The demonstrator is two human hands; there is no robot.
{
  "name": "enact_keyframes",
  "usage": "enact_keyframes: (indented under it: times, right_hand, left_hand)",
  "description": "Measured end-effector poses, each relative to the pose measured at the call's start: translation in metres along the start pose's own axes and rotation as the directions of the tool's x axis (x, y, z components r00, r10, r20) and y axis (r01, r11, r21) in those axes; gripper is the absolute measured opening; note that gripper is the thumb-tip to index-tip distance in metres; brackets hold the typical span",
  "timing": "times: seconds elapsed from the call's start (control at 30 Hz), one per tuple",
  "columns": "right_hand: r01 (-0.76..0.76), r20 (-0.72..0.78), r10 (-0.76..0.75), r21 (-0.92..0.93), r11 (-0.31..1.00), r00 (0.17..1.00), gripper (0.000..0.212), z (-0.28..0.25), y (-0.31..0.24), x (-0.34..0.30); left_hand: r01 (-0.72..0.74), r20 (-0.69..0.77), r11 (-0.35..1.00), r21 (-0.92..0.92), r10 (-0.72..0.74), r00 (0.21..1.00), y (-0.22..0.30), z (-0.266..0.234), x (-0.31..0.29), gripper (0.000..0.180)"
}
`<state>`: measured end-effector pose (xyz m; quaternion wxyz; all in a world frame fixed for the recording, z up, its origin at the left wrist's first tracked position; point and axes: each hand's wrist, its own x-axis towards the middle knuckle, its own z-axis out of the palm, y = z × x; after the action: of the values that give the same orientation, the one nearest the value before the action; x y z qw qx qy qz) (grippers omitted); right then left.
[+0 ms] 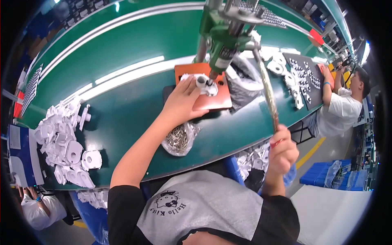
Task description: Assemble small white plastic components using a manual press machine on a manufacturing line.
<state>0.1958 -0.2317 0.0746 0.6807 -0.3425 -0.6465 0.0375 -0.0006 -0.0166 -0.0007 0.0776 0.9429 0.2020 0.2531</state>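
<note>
My left hand rests over a white plastic part, its fingers pressing the part's left side and its thumb lying on the orange base plate. Over that part stands a green hand press, its ram tip down close to the part; whether they touch I cannot tell. My right hand is wrapped round the lower end of the press's long lever, which is covered in shiny wrapping. Just below my left wrist sits a clear bag of small metal pins.
White plastic parts are heaped on the green table's left. A grey plastic bag lies right of the press. Farther right are more white parts and a dark mat with small metal pieces, near a co-worker. Blue bins stand below.
</note>
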Motion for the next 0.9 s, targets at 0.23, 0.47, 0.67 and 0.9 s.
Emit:
enact_keyframes:
  times: [0.23, 0.47, 0.67, 0.9]
  right_hand:
    - [-0.242, 0.438, -0.182, 0.744, 0.622, 0.88, 0.035, -0.071, 0.032, 0.156]
    - [-0.474, -0.102, 0.581, 0.472, 0.743, 0.808, 0.023, 0.049, 0.185, 0.267]
    - [-0.602, -0.051, 0.601, -0.03, 0.798, 0.798, 0.045, -0.021, 0.152, 0.137]
    - [-0.453, -0.638, 0.216, -0.708, -0.542, 0.739, 0.058, -0.242, 0.198, -0.068]
  left_hand:
    - [0.022, 0.101, 1.0, 0.021, -0.024, 0.995, 0.009, -0.003, 0.012, 0.074]
    - [0.24, 0.03, 0.964, -0.115, -0.238, 0.971, -0.013, 0.011, 0.038, 0.059]
    - [0.104, 0.018, 0.993, -0.062, -0.103, 0.995, -0.016, -0.027, 0.046, 0.04]
    - [0.552, 0.067, 0.784, -0.285, -0.558, 0.827, -0.044, -0.066, 0.024, 0.038]
